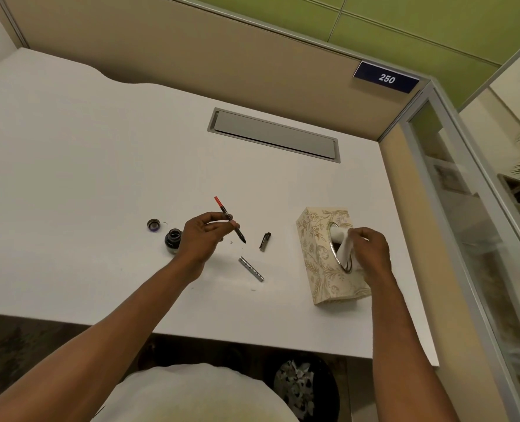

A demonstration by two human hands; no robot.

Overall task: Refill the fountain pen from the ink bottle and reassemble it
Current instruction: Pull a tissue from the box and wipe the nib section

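My left hand (pixel 202 236) grips the pen's front section (pixel 240 234), nib pointing down to the right, with a red-ended converter (pixel 220 205) sticking up behind my fingers. The open ink bottle (pixel 173 238) stands just left of that hand, and its cap (pixel 153 224) lies further left. On the white desk (pixel 85 178) lie the silver pen barrel (pixel 251 268) and the dark pen cap (pixel 265 241). My right hand (pixel 369 249) pinches a white tissue (pixel 344 243) coming out of the floral tissue box (pixel 319 263).
A grey cable hatch (pixel 274 134) is set into the desk at the back. Partition walls close off the back and right. A waste bin (pixel 303 388) with crumpled paper stands under the desk's front edge.
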